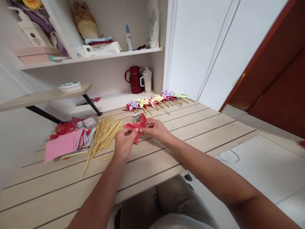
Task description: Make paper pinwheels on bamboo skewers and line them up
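A red paper pinwheel [137,127] is held between both hands above the table. My left hand [124,141] pinches its lower left side, thumb on top. My right hand [156,128] grips its right side with thumb and fingers closed. Just behind the pinwheel stands a small white box [136,117] with tiny metal pieces in it. To the left lies a loose pile of thin wooden sticks [105,133]. One stick [108,157] lies apart, partly hidden by my left hand. Whether a stick is fixed to the red pinwheel cannot be seen.
Several finished pinwheels [156,101] on sticks lie along the table's back edge. Stacked coloured paper sheets [63,144] and red pieces [63,127] are at the left. A dark red jug [135,80] and a cup [147,80] stand behind, under a shelf [95,58].
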Tool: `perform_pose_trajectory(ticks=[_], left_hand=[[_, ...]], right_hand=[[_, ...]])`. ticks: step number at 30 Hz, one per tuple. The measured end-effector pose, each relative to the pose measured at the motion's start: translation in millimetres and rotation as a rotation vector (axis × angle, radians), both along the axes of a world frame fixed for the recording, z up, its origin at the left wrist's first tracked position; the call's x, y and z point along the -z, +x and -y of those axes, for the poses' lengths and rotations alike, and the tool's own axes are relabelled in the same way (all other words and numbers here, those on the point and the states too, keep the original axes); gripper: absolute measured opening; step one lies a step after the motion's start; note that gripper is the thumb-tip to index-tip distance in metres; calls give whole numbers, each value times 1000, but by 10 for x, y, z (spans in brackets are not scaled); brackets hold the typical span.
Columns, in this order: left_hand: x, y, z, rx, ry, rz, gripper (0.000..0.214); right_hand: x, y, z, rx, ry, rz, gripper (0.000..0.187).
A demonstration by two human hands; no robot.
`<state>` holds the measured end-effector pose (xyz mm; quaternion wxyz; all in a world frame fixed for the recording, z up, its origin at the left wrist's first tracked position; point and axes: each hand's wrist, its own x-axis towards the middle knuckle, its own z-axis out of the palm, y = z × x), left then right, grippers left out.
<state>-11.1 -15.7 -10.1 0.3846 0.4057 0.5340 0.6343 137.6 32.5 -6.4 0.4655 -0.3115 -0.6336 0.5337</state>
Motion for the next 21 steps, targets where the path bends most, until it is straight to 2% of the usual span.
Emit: perform_pose_trajectory(ticks=[9,15,21], left_hand=[[59,10,-5,10,-20,16,30],[41,-17,15,159,-31,156,38],[-8,-23,43,216,10,193,39]], right_hand=[[-31,32,22,-12,-138,-19,23],[-48,33,9,-24,-208,-61,17],[-59,58,-15,-2,-229,-108,19]])
